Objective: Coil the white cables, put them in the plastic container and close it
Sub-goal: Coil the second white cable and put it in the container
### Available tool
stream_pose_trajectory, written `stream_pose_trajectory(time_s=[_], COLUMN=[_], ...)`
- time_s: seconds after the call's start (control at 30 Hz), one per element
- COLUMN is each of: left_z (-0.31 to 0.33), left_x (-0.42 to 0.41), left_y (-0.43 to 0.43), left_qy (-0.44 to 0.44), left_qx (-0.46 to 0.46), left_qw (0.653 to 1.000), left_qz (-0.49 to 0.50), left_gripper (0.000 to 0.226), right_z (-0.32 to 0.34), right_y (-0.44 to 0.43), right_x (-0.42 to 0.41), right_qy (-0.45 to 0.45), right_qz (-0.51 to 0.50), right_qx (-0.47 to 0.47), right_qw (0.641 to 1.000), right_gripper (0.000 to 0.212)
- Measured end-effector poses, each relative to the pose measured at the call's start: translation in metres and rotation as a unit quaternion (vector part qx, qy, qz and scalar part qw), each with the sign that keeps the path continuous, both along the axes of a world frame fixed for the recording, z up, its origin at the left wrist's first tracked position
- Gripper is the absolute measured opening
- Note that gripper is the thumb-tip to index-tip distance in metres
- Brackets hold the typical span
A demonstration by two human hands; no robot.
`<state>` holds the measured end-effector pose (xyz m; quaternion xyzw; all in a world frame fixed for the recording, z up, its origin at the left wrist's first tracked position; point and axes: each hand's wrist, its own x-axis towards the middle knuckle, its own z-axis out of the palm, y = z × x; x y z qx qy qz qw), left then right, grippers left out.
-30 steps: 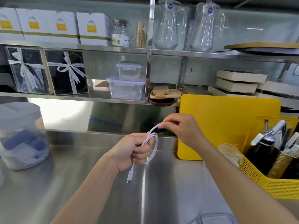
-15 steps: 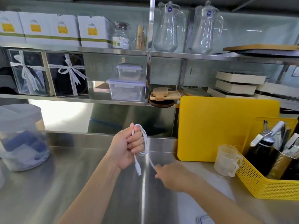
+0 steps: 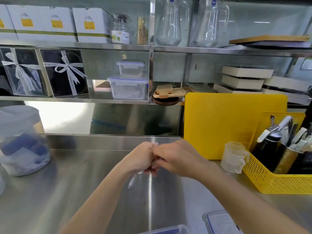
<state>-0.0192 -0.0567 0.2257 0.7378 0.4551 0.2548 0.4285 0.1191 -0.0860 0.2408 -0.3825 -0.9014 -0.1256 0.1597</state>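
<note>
While both fists meet above the counter (image 3: 84,191) | left hand (image 3: 141,157) clenches cable (image 3: 132,180), plug dangling | right hand (image 3: 175,159) pinches it | light, limp, springy: grip bundle mid-loop

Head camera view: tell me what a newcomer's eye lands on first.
The two hands meet at centre above the steel counter: the left hand and right hand pressed together around a white cable, whose plug end dangles below the left grip. To the right, a bright yellow cutting board leans upright at the back wall, with a yellow basket of utensils in front of it. Two tall glass pitchers stand on the top shelf.
</note>
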Motion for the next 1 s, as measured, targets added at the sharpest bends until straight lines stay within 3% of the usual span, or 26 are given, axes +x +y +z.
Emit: stream_pose_trajectory(time_s=[0.1,0.2,0.37,0.5,0.63,0.7,0.77,0.9,1.0], left_z=[-0.001,0.001,-0.002,-0.006,-0.007,-0.009,-0.010,-0.016,-0.022], left_x=[-0.001,-0.008,-0.016,-0.016,-0.010,-0.009,-0.011,-0.015,-0.012], left_y=[-0.001,0.003,0.007,0.008,0.007,0.009,0.012,0.018,0.020], left_qy=[-0.020,-0.055,-0.112,-0.191,-0.241,-0.280,-0.327,-0.336,-0.328], left_qx=[-0.060,-0.123,-0.184,-0.144,-0.065,-0.065,-0.076,-0.050,-0.033], left_qw=[0.998,0.987,0.970,0.970,0.968,0.957,0.940,0.934,0.936], left_qz=[-0.026,-0.089,-0.112,-0.051,0.008,0.037,0.064,0.109,0.122], left_gripper=[0.039,0.040,0.045,0.039,0.021,0.024,0.029,0.028,0.028], right_z=[0.007,0.004,-0.001,-0.012,-0.022,-0.022,-0.021,-0.019,-0.018], right_y=[0.004,0.002,0.005,0.006,0.007,0.006,0.006,0.007,0.007], right_x=[0.006,0.011,0.011,0.013,0.012,0.013,0.019,0.034,0.034], right_qy=[0.057,0.082,0.124,0.192,0.336,0.382,0.383,0.208,0.268], right_qz=[-0.060,-0.111,-0.127,-0.146,-0.158,-0.163,-0.171,-0.224,-0.217], right_qx=[-0.033,-0.155,-0.244,-0.260,-0.289,-0.310,-0.336,-0.349,-0.391], right_qw=[0.996,0.978,0.953,0.935,0.882,0.855,0.844,0.886,0.853], right_gripper=[0.020,0.046,0.034,0.036,0.030,0.031,0.032,0.026,0.021])
